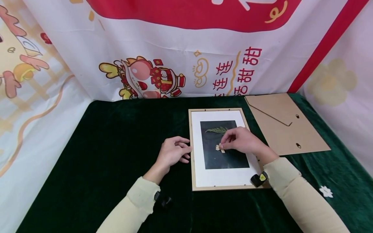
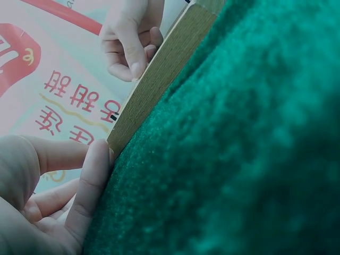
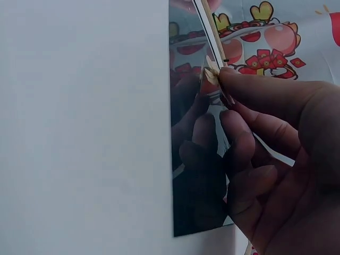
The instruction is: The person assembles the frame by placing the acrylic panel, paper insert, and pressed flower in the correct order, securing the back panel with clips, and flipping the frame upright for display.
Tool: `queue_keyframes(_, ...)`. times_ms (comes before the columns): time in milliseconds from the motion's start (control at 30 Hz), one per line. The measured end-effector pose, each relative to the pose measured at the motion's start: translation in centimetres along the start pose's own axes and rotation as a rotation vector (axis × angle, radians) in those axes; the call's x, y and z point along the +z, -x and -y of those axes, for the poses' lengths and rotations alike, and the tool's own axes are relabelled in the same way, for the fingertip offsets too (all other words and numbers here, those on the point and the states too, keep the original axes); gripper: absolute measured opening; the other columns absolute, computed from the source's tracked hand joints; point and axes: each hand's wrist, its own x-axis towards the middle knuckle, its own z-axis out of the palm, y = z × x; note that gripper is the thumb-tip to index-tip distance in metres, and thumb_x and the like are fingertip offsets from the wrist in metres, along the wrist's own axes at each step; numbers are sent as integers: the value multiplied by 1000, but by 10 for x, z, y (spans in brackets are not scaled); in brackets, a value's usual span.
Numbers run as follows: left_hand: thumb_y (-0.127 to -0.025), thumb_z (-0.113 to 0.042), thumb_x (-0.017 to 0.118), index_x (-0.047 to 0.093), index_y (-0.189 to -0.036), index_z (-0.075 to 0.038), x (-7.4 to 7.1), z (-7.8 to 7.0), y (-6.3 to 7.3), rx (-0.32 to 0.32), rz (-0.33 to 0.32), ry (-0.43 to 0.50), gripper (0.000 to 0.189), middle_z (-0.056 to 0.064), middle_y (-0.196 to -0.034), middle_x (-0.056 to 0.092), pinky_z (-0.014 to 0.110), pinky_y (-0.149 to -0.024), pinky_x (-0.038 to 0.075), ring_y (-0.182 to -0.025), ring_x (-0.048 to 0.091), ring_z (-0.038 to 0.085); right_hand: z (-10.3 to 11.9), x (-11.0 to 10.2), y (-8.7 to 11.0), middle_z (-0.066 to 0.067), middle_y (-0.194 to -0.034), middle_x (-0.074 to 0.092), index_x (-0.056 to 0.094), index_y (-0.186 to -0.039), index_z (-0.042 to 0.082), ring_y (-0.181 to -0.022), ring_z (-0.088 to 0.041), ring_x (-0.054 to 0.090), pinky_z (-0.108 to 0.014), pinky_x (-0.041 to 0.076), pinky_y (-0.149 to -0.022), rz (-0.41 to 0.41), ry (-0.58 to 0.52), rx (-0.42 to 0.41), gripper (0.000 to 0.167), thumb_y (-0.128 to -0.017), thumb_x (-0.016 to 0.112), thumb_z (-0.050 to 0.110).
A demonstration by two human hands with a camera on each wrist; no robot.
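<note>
A light wooden picture frame (image 1: 190,161) lies on the dark green cloth, with a white mat (image 1: 201,178) around a glossy black rectangle (image 1: 214,161). My right hand (image 1: 240,140) is over the black area, pinching a small pale dried flower (image 1: 217,147) between thumb and finger. In the right wrist view, the flower (image 3: 211,75) shows at the fingertips, close to the reflective surface. Above it, a green fern leaf (image 1: 216,130) lies on the black area, partly covered by the hand. My left hand (image 1: 172,152) touches the frame's left edge with loosely bent fingers.
A brown backing board (image 1: 284,126) with a bent wire-like strip and two metal hangers lies to the right of the frame. Near the right forearm, a white flower (image 1: 325,191) rests on the green cloth (image 1: 116,155). A printed curtain (image 1: 163,42) hangs behind.
</note>
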Motion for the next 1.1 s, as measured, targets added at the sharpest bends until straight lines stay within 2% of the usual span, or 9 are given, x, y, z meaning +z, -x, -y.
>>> queue_keyframes(267,-97,-9,78,73,-123,-7,-1,1,-2,-4,0,-3,26,12,-101,78,34,-65,68,-71,76,20,4,-5,4,-3,-93,74,80,-101,18,-84,-23,60,-33,50,-72,-45,27,-8,13,-95,84,29)
queue_keyframes(467,-97,-9,78,73,-122,-6,-2,1,-1,-2,-2,5,26,12,-101,77,35,-64,68,-71,76,20,-2,-25,20,-4,-100,74,81,-106,18,-89,-25,58,-32,50,-75,-103,49,-11,16,-97,82,30)
queue_keyframes(633,-97,-9,79,73,-122,-5,-3,1,0,-5,-3,2,26,12,-101,77,35,-64,68,-70,76,20,-24,-50,53,-6,-104,72,80,-115,17,-93,-25,57,-29,53,-73,-116,30,51,24,-100,78,36)
queue_keyframes(767,-97,-8,78,73,-122,-6,-2,1,-1,-6,-2,4,25,12,-100,78,35,-64,68,-70,76,20,-52,-63,86,-8,-111,71,77,-122,17,-96,-24,60,-29,57,-76,-122,19,113,32,-102,74,43)
queue_keyframes(933,-97,-8,78,74,-121,-6,1,2,-2,-4,7,7,24,12,-100,78,35,-63,68,-71,76,21,-82,-68,124,-7,-116,72,76,-126,17,-93,-19,61,-28,56,-74,-151,43,206,38,-103,72,46)
queue_keyframes(1100,-97,-9,77,74,-121,-6,-1,2,-1,-1,12,8,24,12,-100,78,35,-64,68,-71,76,21,-105,-70,148,-8,-116,73,75,-128,13,-89,-16,59,-27,52,-69,-168,82,275,43,-104,71,47)
